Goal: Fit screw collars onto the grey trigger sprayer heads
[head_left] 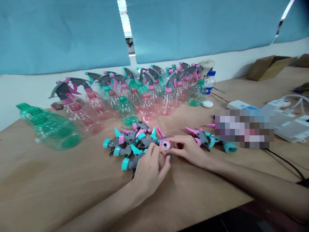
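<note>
A trigger spray head with a pink collar (165, 144) is turned with its open underside toward me, showing a white ring with a dark centre. My right hand (189, 149) pinches this collar from the right between thumb and fingers. Curled close below and left of it is my left hand (151, 169), its fingertips at the collar's lower edge; whatever lies between them is hidden. Beside and behind my left hand lies a heap of grey spray heads (129, 149) with turquoise and pink collars. More spray heads (204, 140) lie past my right hand.
Pink and green spray bottles (167, 100) stand in rows at the back, many with heads fitted. Green bottles (58, 132) lie at left. At right are a capped drink bottle (209, 83), a white lid (208, 104), a white power strip (243, 106) with cables, and a cardboard box (267, 69).
</note>
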The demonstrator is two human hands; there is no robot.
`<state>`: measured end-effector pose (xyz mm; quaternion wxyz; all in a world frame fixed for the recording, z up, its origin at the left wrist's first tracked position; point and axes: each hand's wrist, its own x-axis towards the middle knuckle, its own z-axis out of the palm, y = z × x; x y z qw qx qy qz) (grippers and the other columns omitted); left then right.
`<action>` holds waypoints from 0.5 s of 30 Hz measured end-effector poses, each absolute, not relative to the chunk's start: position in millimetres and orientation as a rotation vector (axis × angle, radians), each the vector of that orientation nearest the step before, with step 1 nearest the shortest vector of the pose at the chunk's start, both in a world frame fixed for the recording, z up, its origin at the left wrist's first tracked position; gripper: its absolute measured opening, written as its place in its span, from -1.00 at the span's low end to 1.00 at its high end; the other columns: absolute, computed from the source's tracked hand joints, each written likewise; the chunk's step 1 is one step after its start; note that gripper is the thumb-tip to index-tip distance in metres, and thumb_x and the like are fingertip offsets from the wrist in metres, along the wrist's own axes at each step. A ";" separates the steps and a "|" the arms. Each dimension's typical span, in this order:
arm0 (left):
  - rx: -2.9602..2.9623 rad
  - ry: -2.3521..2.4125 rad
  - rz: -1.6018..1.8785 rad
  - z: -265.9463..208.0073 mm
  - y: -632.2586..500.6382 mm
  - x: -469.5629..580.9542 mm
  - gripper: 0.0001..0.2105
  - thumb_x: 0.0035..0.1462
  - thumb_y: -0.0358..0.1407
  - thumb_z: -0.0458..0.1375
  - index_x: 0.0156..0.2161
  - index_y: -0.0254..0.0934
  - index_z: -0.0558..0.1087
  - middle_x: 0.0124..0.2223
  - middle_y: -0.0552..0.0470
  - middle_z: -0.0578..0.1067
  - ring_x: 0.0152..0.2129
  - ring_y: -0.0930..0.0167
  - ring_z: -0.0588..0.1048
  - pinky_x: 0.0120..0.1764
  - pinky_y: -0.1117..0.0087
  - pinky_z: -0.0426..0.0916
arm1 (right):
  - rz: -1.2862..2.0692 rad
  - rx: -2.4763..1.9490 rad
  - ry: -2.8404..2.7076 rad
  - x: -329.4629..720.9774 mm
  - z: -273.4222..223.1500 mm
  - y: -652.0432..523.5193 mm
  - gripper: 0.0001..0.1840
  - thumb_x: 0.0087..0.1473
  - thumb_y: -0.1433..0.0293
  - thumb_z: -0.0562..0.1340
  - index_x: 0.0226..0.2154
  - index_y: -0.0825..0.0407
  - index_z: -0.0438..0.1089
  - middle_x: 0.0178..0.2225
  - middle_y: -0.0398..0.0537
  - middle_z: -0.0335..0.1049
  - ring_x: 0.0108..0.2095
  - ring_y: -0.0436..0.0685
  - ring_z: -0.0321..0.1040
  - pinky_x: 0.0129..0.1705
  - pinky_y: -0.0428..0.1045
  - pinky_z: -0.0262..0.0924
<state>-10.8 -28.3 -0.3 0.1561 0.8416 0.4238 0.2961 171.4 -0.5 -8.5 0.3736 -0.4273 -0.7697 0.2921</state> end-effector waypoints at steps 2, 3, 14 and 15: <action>2.298 1.223 0.936 0.7 -26.3 -11.9 -0.93 0.20 -0.33 0.01 -0.20 -0.25 0.23 -0.32 0.06 0.27 -0.49 0.46 0.30 -0.48 0.44 0.22 | 0.744 -1.078 -1.998 171.0 -8.6 -1.5 -0.73 0.08 0.35 0.24 -0.14 0.03 0.48 -0.50 -0.16 0.36 -0.51 -0.02 0.18 -0.44 -0.11 0.08; 2.257 1.225 0.967 1.3 -25.5 -12.3 -0.90 0.20 -0.32 0.02 -0.17 -0.24 0.23 -0.31 0.06 0.27 -0.48 0.45 0.30 -0.46 0.43 0.23 | 0.735 -1.072 -2.006 170.8 -8.7 -2.1 -0.73 0.09 0.35 0.23 -0.13 0.03 0.47 -0.52 -0.17 0.34 -0.52 -0.03 0.17 -0.45 -0.12 0.06; 2.301 1.259 0.979 3.6 -25.5 -12.3 -0.85 0.22 -0.29 0.01 -0.11 -0.22 0.23 -0.19 0.01 0.29 -0.35 0.42 0.36 -0.33 0.37 0.33 | 0.676 -1.079 -1.997 170.7 -7.9 -4.5 -0.70 0.08 0.38 0.24 -0.09 -0.01 0.45 -0.52 -0.19 0.33 -0.53 -0.04 0.18 -0.46 -0.12 0.07; 2.335 1.259 0.973 3.9 -26.1 -12.4 -0.84 0.22 -0.29 0.00 -0.09 -0.21 0.22 -0.18 0.00 0.29 -0.34 0.41 0.37 -0.32 0.36 0.34 | 0.672 -1.086 -1.988 170.4 -7.2 -4.9 -0.70 0.07 0.40 0.24 -0.09 -0.01 0.45 -0.49 -0.17 0.37 -0.51 -0.03 0.20 -0.45 -0.12 0.08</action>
